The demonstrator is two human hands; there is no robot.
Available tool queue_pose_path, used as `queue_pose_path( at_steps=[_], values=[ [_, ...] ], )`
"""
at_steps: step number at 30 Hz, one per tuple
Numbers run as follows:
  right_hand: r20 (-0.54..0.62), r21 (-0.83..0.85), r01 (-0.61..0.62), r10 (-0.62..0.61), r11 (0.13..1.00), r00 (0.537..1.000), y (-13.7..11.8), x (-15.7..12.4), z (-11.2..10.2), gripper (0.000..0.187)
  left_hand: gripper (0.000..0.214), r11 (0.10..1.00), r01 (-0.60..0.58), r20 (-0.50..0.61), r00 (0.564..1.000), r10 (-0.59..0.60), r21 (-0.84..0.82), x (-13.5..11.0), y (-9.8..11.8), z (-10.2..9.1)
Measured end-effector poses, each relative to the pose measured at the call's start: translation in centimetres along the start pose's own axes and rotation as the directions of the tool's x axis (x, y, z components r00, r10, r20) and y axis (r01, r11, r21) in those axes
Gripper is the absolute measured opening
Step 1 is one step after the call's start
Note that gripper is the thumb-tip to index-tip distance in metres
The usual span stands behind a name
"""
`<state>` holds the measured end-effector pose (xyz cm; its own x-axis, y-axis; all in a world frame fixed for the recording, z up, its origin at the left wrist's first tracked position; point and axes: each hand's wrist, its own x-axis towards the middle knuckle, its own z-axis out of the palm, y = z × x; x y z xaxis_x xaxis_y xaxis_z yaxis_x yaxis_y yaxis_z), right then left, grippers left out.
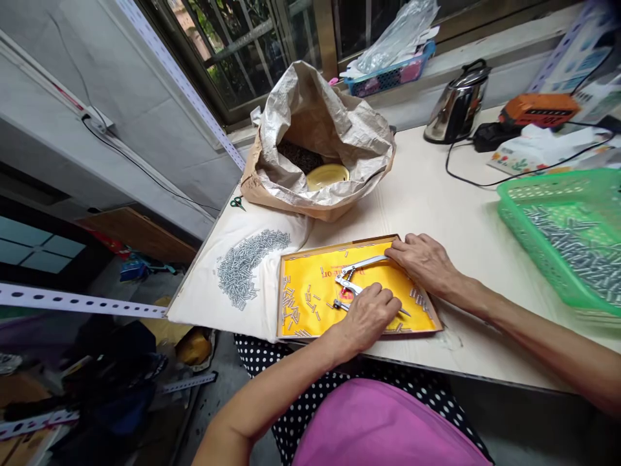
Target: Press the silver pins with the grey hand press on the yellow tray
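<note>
A shallow cardboard tray with a yellow bottom lies before me. Across it is a silver plier-like hand tool with two arms spread from a hinge at the left. My right hand has its fingers closed at the end of the tool's upper arm, by the tray's far right corner. My left hand is closed over the lower arm, and a pointed metal tip shows past its fingers. A small metal fitting juts out left of that hand. Small metal pins lie scattered in the tray.
On white cloth at left is a heap of small silver pieces; green scissors lie beyond. An open paper sack holding a yellow dish stands behind. A green basket of silver pieces and a kettle are at right.
</note>
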<state>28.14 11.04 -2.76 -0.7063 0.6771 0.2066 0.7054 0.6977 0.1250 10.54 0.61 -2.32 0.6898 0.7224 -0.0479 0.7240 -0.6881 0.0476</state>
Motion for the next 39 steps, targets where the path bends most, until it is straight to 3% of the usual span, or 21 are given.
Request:
queue_pose_path(
  at_steps=[6, 10, 13, 15, 17, 19, 21, 23, 24, 27, 29, 31, 34, 36, 39],
  values=[
    [0.050, 0.067, -0.001, -0.003, 0.998, 0.999, -1.5, 1.5, 1.5, 0.019, 0.021, 0.998, 0.048, -0.002, 0.999, -0.048, -0.033, -1.5, -1.3, 0.6],
    [0.002, 0.067, -0.010, 0.010, 0.998, 1.000, -2.0, 1.9, 2.5, 0.021, 0.021, 0.995, 0.076, -0.024, 0.997, -0.078, -0.070, -1.6, -1.4, 1.2],
    [-0.057, 0.042, -0.077, 0.079, 0.996, 0.995, -2.2, 1.5, 2.9, 0.023, 0.018, 0.989, 0.091, -0.122, 0.987, -0.106, -0.120, -1.7, -1.1, 1.4],
    [-0.066, 0.029, -0.113, 0.115, 0.993, 0.991, -2.2, 1.2, 3.1, 0.024, 0.020, 0.976, 0.144, -0.259, 0.948, -0.183, -0.163, -2.7, -1.3, 1.1],
    [-0.057, 0.021, -0.114, 0.115, 0.993, 0.992, -2.3, 1.1, 3.2, 0.024, 0.022, 0.935, 0.292, -0.406, 0.844, -0.351, -0.201, -4.5, -2.2, 0.4],
    [-0.038, 0.038, -0.080, 0.081, 0.996, 0.996, -2.4, 1.2, 3.1, 0.023, 0.022, 0.813, 0.534, -0.486, 0.661, -0.572, -0.231, -7.0, -3.8, -0.5],
    [-0.012, 0.077, -0.042, 0.043, 0.996, 0.999, -2.5, 1.3, 2.9, 0.024, 0.026, 0.600, 0.768, -0.449, 0.466, -0.762, -0.222, -9.7, -5.5, -1.3],
    [0.008, 0.123, -0.019, 0.019, 0.992, 1.000, -2.7, 1.4, 2.6, 0.026, 0.034, 0.423, 0.889, -0.306, 0.359, -0.882, -0.175, -12.0, -6.6, -1.7],
    [0.013, 0.142, -0.012, 0.010, 0.990, 1.000, -2.7, 1.4, 2.5, 0.027, 0.038, 0.367, 0.918, -0.219, 0.331, -0.918, -0.149, -12.8, -6.9, -1.7],
    [0.027, 0.198, 0.018, -0.024, 0.980, 0.999, -2.7, 1.2, 1.9, 0.027, 0.040, 0.298, 0.951, -0.003, 0.299, -0.954, -0.082, -13.9, -7.0, -1.0],
    [0.017, 0.244, 0.027, -0.032, 0.969, 0.999, -2.1, 0.9, 1.7, 0.029, 0.037, 0.277, 0.960, 0.059, 0.279, -0.958, -0.049, -14.0, -7.1, -0.4],
    [-0.014, 0.308, 0.000, 0.004, 0.951, 1.000, -1.2, 0.5, 1.6, 0.032, 0.035, 0.279, 0.959, 0.074, 0.282, -0.956, -0.048, -14.1, -7.6, 0.1],
    [-0.056, 0.380, -0.107, 0.138, 0.919, 0.989, 0.6, -0.2, 1.7, 0.037, 0.032, 0.330, 0.939, 0.070, 0.337, -0.939, -0.099, -14.4, -8.4, 0.3],
    [-0.115, 0.404, -0.188, 0.253, 0.895, 0.960, 1.5, -0.8, 2.0, 0.038, 0.031, 0.352, 0.927, 0.063, 0.362, -0.930, -0.127, -14.6, -8.7, 0.2],
    [-0.214, 0.476, -0.253, 0.390, 0.842, 0.896, 2.0, -2.1, 2.7, 0.038, 0.032, 0.353, 0.928, 0.038, 0.359, -0.932, -0.121, -14.6, -8.4, -0.3]
  ],
)
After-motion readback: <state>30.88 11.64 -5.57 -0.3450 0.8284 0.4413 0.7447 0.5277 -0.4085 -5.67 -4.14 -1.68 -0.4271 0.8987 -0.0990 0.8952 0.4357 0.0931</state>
